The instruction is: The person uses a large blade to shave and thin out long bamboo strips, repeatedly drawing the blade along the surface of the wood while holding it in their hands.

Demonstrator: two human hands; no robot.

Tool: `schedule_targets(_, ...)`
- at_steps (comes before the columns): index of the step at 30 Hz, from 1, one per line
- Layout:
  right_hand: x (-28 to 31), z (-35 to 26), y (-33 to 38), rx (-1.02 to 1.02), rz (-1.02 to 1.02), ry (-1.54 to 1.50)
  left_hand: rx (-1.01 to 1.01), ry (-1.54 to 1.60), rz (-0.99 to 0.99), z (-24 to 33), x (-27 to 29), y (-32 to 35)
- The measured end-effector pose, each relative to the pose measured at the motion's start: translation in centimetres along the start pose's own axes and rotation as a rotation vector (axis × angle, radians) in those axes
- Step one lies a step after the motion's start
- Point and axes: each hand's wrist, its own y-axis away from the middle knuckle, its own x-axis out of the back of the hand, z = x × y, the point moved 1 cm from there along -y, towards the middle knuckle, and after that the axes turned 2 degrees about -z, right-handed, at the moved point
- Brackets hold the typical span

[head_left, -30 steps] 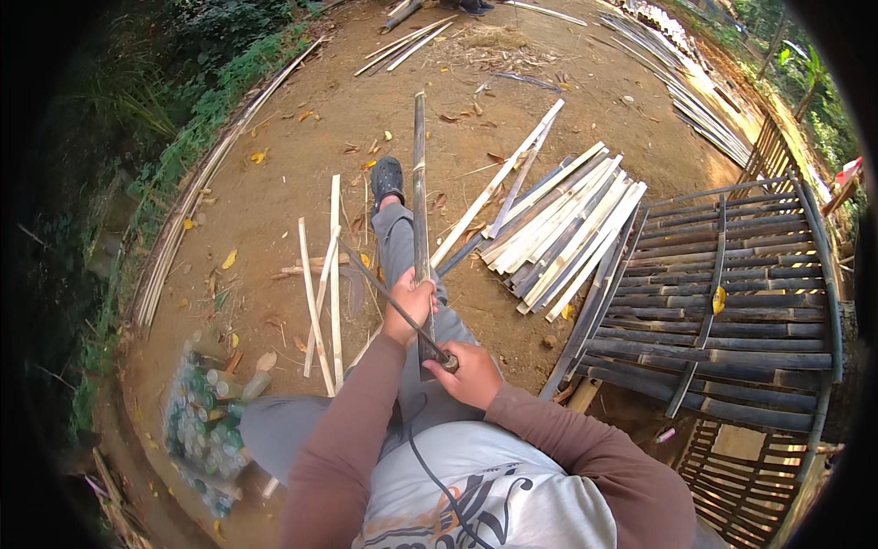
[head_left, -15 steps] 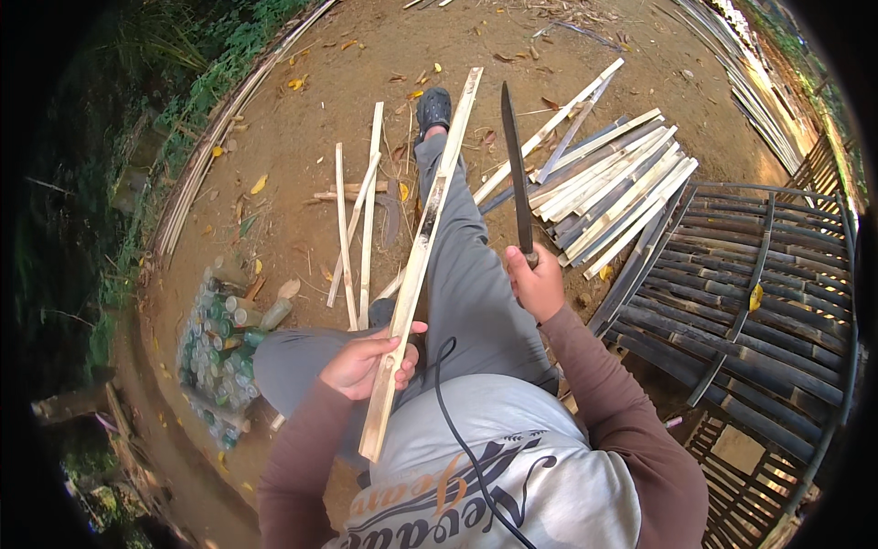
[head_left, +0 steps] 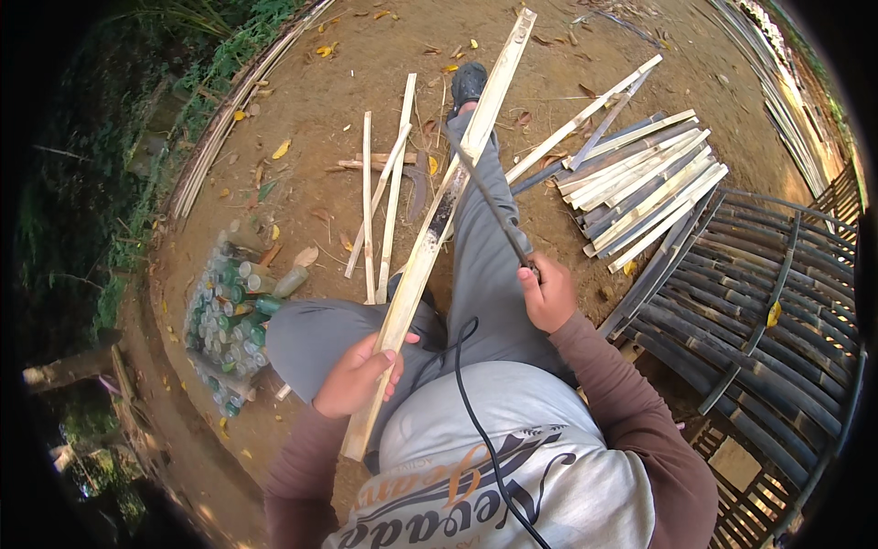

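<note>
My left hand (head_left: 359, 373) is closed round the lower part of a long split bamboo strip (head_left: 416, 268). The strip slants up and away past my leg, its pale inner face showing, with a dark stained patch near the middle. In my right hand (head_left: 549, 291) is the handle of a machete (head_left: 495, 209). Its dark blade is turned nearly edge-on and reaches up-left, the tip end overlapping the strip above the dark patch. Whether blade and strip touch, I cannot tell.
Right of my leg lies a pile of split bamboo strips (head_left: 640, 188). Thinner strips (head_left: 393, 188) lie on the dirt left of it. A heap of bottles (head_left: 229, 316) sits by my left knee. A bamboo bench (head_left: 732, 302) stands at the right. A black cable (head_left: 466, 393) hangs over my shirt.
The machete has swung left from upright, clear of the bamboo, to lie across the strip. The strip's far end has moved up and right. The whole view has shifted slightly.
</note>
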Motion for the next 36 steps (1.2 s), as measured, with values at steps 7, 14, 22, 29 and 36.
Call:
schedule_targets(7, -1.2, -6.5, -0.7, 0.418, -0.19, 0.193, -0.019, -0.041, 0.047, 0.6, -0.4, 0.1)
schedule_targets(14, -0.3, -5.3, -3.4, 0.498, -0.118, 0.383, -0.037, -0.167, 0.083, 1.0, -1.2, 0.9)
schedule_targets(22, 10.0, 5.0, -12.7, -0.367, 0.189, 0.594, 0.01, -0.171, 0.113, 1.3, -0.9, -1.3)
schedule_targets(29, 12.3, -3.0, -2.2, -0.096, -0.063, 0.618, -0.059, -0.227, 0.085, 4.3, -2.2, -7.9)
schedule_targets(36, 13.0, -4.7, 4.8, -0.268, -0.104, 0.611, -0.127, -0.309, 0.024, 7.9, -7.0, -13.2)
